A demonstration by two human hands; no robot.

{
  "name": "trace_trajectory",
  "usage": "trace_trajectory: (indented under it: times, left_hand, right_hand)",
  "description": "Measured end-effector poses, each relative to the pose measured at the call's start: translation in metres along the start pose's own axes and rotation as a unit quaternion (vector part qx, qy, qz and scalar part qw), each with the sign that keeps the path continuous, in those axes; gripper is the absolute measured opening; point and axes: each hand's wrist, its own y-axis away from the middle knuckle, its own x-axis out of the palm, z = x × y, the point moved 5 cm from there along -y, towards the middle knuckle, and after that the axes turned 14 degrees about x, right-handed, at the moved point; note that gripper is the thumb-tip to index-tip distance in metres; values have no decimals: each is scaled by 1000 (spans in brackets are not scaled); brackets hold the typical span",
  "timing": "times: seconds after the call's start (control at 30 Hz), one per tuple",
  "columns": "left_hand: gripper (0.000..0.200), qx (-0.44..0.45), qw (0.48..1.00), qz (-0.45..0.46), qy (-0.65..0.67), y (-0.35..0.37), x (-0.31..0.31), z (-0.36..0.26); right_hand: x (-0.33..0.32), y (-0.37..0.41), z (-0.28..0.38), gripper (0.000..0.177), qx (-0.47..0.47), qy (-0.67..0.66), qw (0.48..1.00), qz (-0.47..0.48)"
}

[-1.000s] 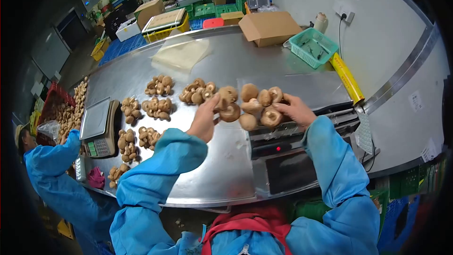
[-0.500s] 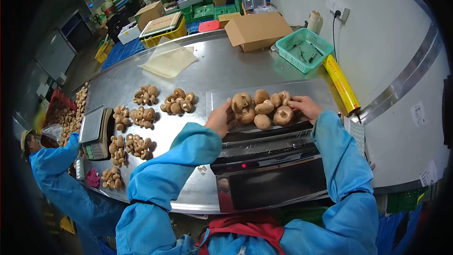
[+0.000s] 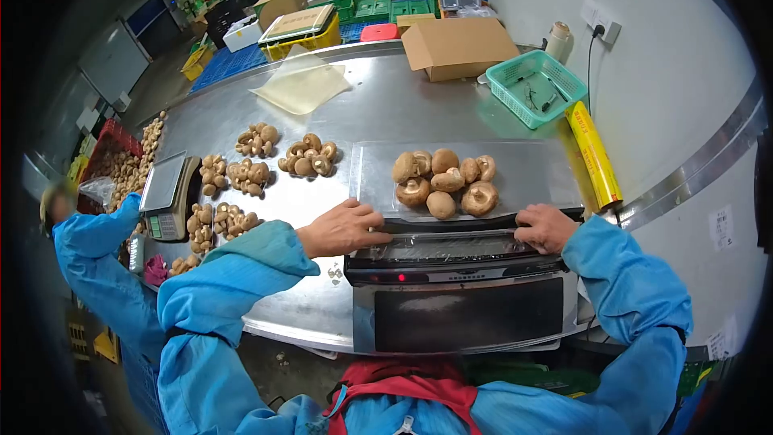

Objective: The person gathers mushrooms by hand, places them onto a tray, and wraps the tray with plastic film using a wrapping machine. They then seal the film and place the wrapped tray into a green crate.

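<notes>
Several shiitake mushrooms sit grouped on the flat plate of a film-wrapping machine; whether a tray lies beneath them is hard to see. In front of them, clear plastic film stretches across the machine's black bar. My left hand pinches the film's edge at the left end, fingers pressed together. At the right end my right hand has its fingers curled on the same film. Both hands are apart from the mushrooms.
Several mushroom bunches lie left, near a weighing scale and a co-worker in a blue sleeve. Behind are film sheets, a cardboard box and a green basket. A yellow roll lies right, beside the wall.
Both hands have left the sides of the mushroom group and come back toward me onto the film at the bar. The mushrooms rest on the plate. The view has shifted slightly.
</notes>
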Motion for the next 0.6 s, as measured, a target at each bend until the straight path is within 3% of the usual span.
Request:
trace_trajectory:
  times: [0.03, 0.1, 0.13, 0.17, 0.2, 0.23, 0.27, 0.33, 0.4, 0.47, 0.53, 0.6]
  left_hand:
    - [29, 15, 999, -25, 20, -4, 7, 1]
    - [25, -2, 995, -77, 55, -8, 12, 4]
    - [22, -16, 987, -128, 94, -8, 14, 5]
    - [13, -61, 955, -208, 202, -8, 13, 8]
    - [13, -59, 955, -209, 203, -9, 16, 1]
    - [8, -171, 864, -276, 385, -3, 24, 6]
    - [6, -272, 724, -328, 542, 2, 37, 7]
    - [9, -232, 626, -411, 620, 3, 42, -9]
    - [9, -256, 561, -458, 640, 14, 27, -23]
    - [9, -251, 542, -476, 645, 32, -9, -40]
    - [4, -135, 617, -495, 597, 47, -67, -48]
    - [4, -71, 692, -536, 477, 52, -129, -41]
  right_hand:
    - [7, 2, 1, 33, -3, 0, 1000, -1]
    - [3, 5, -10, 19, 136, -262, 952, -83]
    - [5, 6, -7, 19, 135, -262, 952, -83]
    - [10, 9, -16, 12, 245, -504, 824, -89]
    - [21, 15, -19, 6, 334, -702, 623, -90]
    - [22, 10, -12, 5, 336, -745, 567, -103]
    - [21, 8, -8, 5, 335, -742, 571, -107]
    - [28, 6, 6, 3, 292, -825, 475, -95]
    - [20, 23, 20, 4, 310, -807, 490, -108]
    - [-7, 54, 33, 6, 320, -823, 458, -104]
    - [-63, 75, 48, 8, 305, -807, 492, -120]
    - [-127, 70, 49, 7, 137, -782, 573, -203]
